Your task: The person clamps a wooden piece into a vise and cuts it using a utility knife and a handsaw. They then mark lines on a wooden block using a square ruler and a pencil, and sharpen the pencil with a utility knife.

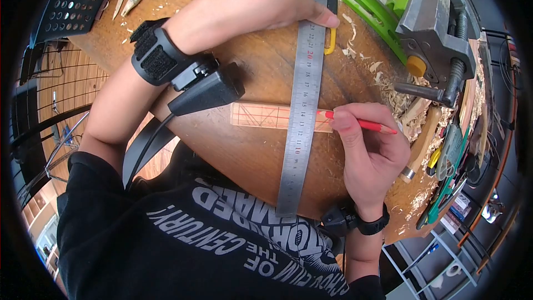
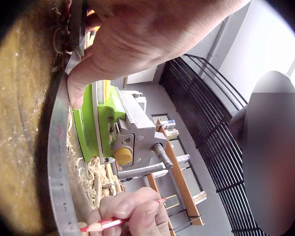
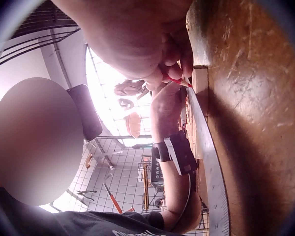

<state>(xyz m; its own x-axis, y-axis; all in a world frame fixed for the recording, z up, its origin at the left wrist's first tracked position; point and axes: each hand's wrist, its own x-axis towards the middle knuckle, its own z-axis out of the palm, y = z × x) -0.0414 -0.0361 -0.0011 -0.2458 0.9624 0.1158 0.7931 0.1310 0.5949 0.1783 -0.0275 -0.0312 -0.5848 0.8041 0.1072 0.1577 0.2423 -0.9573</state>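
A steel ruler (image 1: 302, 86) lies across a light strip of wood (image 1: 261, 115) marked with red and dark lines, some diagonal. Its near end reaches the bench edge by the shirt. My left hand (image 1: 264, 0) lies over the far end, with the extended thumb pressing on the metal; its other fingers are partly hidden. My right hand (image 1: 372, 155) pinches a red pencil (image 1: 361, 124) between thumb and fingers. In the left wrist view, both pencil ends look sharpened. The point is right at the ruler's right edge, over the wood. In the right wrist view, the ruler (image 3: 211, 157) crosses the wood block (image 3: 200, 91).
A metal vise (image 1: 438, 28) with a green part (image 1: 372, 16) stands at the back right. Wood shavings (image 1: 413, 91) and several tools are scattered along the right side. A yellow-handled tool (image 1: 331, 39) lies beside the ruler. A black perforated holder (image 1: 75, 0) stands back left.
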